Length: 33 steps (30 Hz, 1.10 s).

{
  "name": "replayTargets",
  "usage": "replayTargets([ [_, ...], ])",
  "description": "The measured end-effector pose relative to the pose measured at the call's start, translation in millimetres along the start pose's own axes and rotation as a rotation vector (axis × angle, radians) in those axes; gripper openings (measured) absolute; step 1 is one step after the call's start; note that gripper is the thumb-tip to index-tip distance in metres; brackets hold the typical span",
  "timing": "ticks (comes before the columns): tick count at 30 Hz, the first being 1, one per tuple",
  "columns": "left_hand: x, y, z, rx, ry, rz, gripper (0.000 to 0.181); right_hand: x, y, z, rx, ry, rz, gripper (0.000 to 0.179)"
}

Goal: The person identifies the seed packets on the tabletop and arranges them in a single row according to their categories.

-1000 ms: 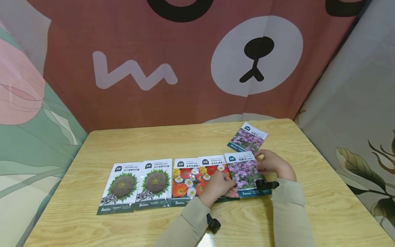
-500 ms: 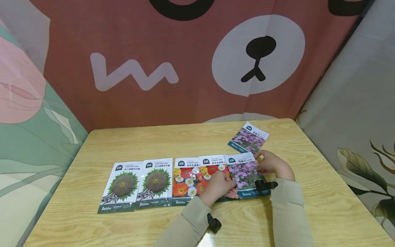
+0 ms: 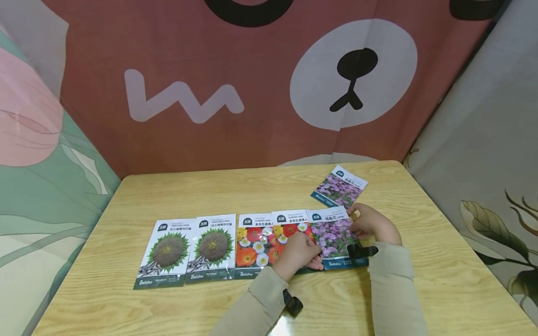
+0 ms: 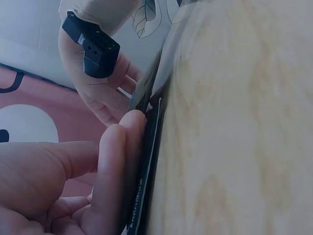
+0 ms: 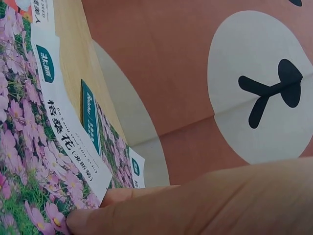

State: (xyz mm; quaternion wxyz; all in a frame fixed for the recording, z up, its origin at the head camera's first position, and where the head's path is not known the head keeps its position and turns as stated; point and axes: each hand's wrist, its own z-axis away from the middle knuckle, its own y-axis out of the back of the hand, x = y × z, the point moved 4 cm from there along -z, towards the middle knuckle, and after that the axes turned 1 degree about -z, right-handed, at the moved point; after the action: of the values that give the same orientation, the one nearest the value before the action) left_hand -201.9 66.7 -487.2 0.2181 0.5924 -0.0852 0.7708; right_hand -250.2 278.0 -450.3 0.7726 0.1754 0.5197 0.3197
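My right hand pinches the right edge of a pink-flower seed packet; the right wrist view shows the thumb on its printed face. This packet's left edge meets a red-and-orange poppy seed packet. My left hand rests on the lower part of that poppy packet, covering some of its picture. In the left wrist view two of its fingers lie straight against the packets, close to the seam between them. Another poppy seed packet lies just left of the hand.
Two sunflower seed packets continue the row at the left. Behind the row, a second pink-flower packet lies tilted, near the wooden table's back edge. A printed bear curtain hangs behind the table.
The view has shifted slightly. Both hands and all the packets keep nearly the same places; the right hand still holds the pink-flower packet's edge.
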Motion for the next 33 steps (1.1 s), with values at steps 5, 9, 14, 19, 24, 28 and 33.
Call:
replayTargets([
  [5, 0.9, -1.5, -0.2, 0.001, -0.008, -0.026, 0.028, -0.3, 1.5, 0.9, -0.007, -0.001, -0.02, 0.036],
  [9, 1.5, -2.3, -0.1, 0.004, -0.007, -0.022, 0.028, 0.5, 3.6, 1.4, -0.003, -0.014, -0.018, 0.027],
  [14, 1.1, -2.0, 0.2, 0.005, -0.013, -0.016, 0.024, 2.0, 4.2, 0.1, -0.002, -0.02, 0.001, 0.025],
  [19, 0.0, -0.8, -0.1, 0.009, -0.016, 0.006, 0.017, 2.5, 3.0, 0.3, -0.015, -0.02, -0.021, 0.022],
  [24, 1.0, -1.7, 0.5, 0.015, -0.025, 0.015, 0.016, 2.6, 3.1, 1.9, -0.025, -0.031, -0.058, 0.018],
  [28, 3.8, -3.1, 0.9, 0.018, -0.035, 0.018, 0.015, 2.0, 4.2, 3.9, -0.033, -0.042, -0.084, 0.018],
  [33, 6.4, -3.2, -0.2, 0.018, -0.052, 0.019, 0.011, 3.0, 6.8, 5.0, -0.018, -0.066, -0.073, 0.02],
])
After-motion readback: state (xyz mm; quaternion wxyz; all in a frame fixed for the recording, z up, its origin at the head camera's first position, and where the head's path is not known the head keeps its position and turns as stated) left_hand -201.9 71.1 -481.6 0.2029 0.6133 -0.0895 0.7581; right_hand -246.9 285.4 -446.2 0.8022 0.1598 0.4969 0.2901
